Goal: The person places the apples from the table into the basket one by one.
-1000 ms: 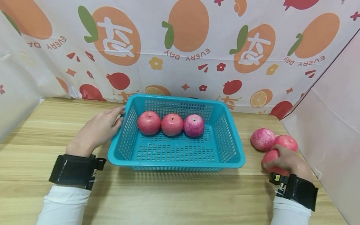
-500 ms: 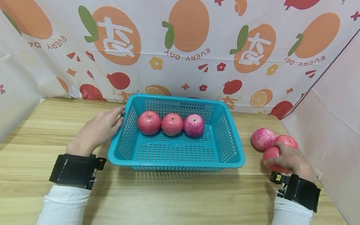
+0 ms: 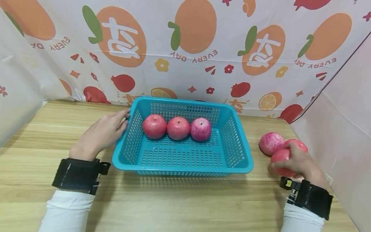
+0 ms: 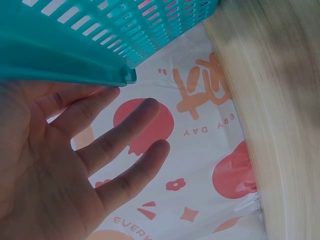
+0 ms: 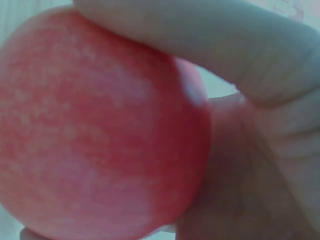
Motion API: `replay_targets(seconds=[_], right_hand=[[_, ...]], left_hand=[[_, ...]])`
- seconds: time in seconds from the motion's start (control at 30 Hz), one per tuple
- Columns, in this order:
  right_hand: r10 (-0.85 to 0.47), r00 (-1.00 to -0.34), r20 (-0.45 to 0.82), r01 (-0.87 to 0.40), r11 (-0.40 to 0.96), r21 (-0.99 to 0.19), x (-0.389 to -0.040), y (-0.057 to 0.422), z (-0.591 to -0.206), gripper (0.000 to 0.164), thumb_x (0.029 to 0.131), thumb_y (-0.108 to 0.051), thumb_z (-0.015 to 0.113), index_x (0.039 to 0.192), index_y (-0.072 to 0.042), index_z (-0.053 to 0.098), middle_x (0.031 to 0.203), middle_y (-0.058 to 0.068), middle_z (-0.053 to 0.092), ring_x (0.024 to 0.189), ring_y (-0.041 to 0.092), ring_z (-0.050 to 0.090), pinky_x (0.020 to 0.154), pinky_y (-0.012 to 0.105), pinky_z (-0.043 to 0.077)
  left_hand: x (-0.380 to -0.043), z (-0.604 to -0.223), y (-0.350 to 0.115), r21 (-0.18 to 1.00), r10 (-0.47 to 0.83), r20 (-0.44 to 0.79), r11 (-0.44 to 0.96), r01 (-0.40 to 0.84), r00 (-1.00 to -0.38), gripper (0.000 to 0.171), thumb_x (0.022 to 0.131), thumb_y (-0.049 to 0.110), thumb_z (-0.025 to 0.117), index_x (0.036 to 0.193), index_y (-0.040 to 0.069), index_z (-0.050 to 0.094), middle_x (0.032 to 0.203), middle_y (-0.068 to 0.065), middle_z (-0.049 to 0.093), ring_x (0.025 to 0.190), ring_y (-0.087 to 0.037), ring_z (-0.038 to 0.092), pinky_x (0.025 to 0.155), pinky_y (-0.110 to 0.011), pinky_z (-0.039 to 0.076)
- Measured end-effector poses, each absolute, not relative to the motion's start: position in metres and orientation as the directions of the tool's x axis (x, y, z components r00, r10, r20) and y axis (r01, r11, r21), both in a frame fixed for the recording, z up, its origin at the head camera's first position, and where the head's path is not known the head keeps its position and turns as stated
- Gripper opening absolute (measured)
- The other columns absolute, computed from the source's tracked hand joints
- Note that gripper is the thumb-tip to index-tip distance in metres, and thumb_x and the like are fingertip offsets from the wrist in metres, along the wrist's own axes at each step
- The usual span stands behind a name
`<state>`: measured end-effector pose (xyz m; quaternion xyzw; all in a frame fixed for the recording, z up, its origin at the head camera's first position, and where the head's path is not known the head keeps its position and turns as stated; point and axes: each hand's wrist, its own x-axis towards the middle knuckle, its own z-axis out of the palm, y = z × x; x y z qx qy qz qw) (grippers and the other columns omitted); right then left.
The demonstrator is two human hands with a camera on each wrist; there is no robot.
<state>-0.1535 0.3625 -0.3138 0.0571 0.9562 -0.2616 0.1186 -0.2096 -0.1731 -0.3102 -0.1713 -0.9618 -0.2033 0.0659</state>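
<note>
My right hand (image 3: 302,163) grips a red apple (image 3: 280,159) at the right of the table, with fingers and thumb curled round its sides. In the right wrist view this apple (image 5: 100,125) fills much of the picture. Just behind it are another red apple (image 3: 300,143), partly hidden by the hand, and a blotchy pink fruit (image 3: 271,143). My left hand (image 3: 101,135) touches the left rim of a blue-green plastic basket (image 3: 181,169). In the left wrist view its fingers (image 4: 120,135) are extended, some touching the rim from below.
Inside the basket, two red apples (image 3: 154,126) (image 3: 178,128) and a purplish round fruit (image 3: 200,129) stand in a row along the back. A fruit-print cloth (image 3: 191,77) hangs behind the wooden table (image 3: 179,209). A pale wall sheet (image 3: 360,117) borders the right side.
My right hand has shifted slightly up and to the right, and the gripped apple has moved a little upward. The left hand keeps its place on the basket's rim.
</note>
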Motion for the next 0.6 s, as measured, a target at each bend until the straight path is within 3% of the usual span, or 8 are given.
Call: replay_targets(seconds=[0.2,0.6], right_hand=[[0.031,-0.978,-0.208,0.139,0.837,-0.529,-0.1515,0.3648,-0.3107,0.088,0.070,-0.038,0.075,0.129,0.002,0.024,0.113,0.028,0.037,0.097,0.046,0.039,0.061,0.040,0.054],[-0.007,-0.989,-0.149,0.061,0.889,-0.453,-0.1573,0.3604,-0.3085,0.085,0.069,-0.040,0.074,0.127,0.004,0.031,0.111,0.027,0.042,0.095,0.043,0.041,0.062,0.042,0.054]], left_hand=[[-0.2115,-0.3091,-0.1719,0.374,0.310,0.185,0.855,0.358,-0.933,0.052,0.092,0.018,0.048,0.138,0.002,0.030,0.127,-0.022,0.046,0.112,-0.039,0.043,0.084,-0.059,0.042],[-0.2088,-0.3094,-0.1738,0.380,0.310,0.178,0.854,0.356,-0.934,0.054,0.093,0.020,0.048,0.138,0.000,0.028,0.127,-0.024,0.046,0.111,-0.040,0.042,0.083,-0.058,0.043]])
